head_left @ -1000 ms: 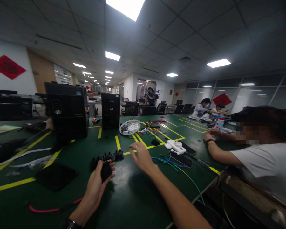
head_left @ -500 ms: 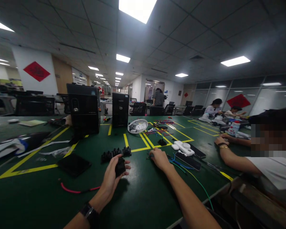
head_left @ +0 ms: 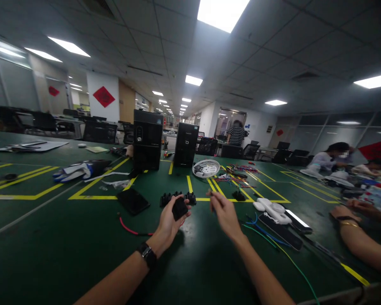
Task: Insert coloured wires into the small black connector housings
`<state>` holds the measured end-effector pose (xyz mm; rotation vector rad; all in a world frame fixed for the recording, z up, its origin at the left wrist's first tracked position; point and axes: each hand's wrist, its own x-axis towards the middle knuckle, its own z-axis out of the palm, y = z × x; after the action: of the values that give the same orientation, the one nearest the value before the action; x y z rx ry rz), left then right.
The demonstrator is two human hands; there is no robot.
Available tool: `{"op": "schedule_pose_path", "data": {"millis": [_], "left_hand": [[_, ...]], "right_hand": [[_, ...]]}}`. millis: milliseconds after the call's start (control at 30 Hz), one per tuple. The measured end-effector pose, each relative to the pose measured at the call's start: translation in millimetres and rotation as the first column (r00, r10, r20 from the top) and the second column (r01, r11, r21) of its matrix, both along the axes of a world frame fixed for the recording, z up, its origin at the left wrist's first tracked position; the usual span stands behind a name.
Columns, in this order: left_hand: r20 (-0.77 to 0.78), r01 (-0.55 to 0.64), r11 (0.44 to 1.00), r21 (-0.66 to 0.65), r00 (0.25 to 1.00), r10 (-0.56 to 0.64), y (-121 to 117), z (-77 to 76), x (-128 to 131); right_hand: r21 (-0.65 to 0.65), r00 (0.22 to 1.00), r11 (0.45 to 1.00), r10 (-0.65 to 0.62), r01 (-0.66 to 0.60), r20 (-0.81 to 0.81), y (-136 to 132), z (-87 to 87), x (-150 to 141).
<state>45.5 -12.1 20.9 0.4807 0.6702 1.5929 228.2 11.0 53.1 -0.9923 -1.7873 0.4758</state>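
Note:
My left hand [head_left: 169, 222] is closed around a small black plastic block [head_left: 179, 208], held just above the green table [head_left: 66, 245]. A black watch sits on that wrist. My right hand [head_left: 225, 214] is raised beside it, its fingertips pinched on something too small to make out. Just behind both hands a row of black connector blocks [head_left: 177, 197] lies on the table. A red wire [head_left: 131, 230] curls on the table left of my left hand.
A flat black pad [head_left: 133, 201] lies to the left. Two black computer towers [head_left: 147, 139] and a white fan grille [head_left: 206, 168] stand further back. White adapters [head_left: 272, 208], phones and coloured wires lie at the right, near another person's forearm [head_left: 362, 237].
The camera swung left. My right hand left the table near the coloured wires and rose toward my left hand, its fingers now pinched. The left hand kept the black block.

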Motion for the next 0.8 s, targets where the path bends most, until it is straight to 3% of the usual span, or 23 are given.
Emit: {"op": "schedule_pose_path", "data": {"millis": [100,200,433,633,800], "left_hand": [[0.019,-0.012,1.0,0.022,1.0,0.011,1,0.5,2],[-0.007,0.0,0.999,0.048,1.0,0.0,-1,1.6,2],[-0.04,0.01,0.998,0.07,0.999,-0.008,-3,0.0,2],[-0.057,0.005,0.995,0.097,0.998,0.001,-4,2.7,2],[-0.051,0.028,0.991,0.131,0.998,-0.022,-3,0.1,2]], "right_hand": [[-0.22,0.941,0.93,0.321,-0.293,0.108,-13,-16.5,-29],[-0.386,0.895,0.833,0.444,-0.396,0.038,-15,-29.3,-42],[-0.505,0.909,0.769,0.408,-0.391,-0.081,-11,-34.1,-42],[-0.626,0.889,0.637,0.382,-0.451,-0.252,-16,-33.9,-45],[-0.629,0.897,0.643,0.354,-0.438,-0.264,-19,-30.8,-46]]}}
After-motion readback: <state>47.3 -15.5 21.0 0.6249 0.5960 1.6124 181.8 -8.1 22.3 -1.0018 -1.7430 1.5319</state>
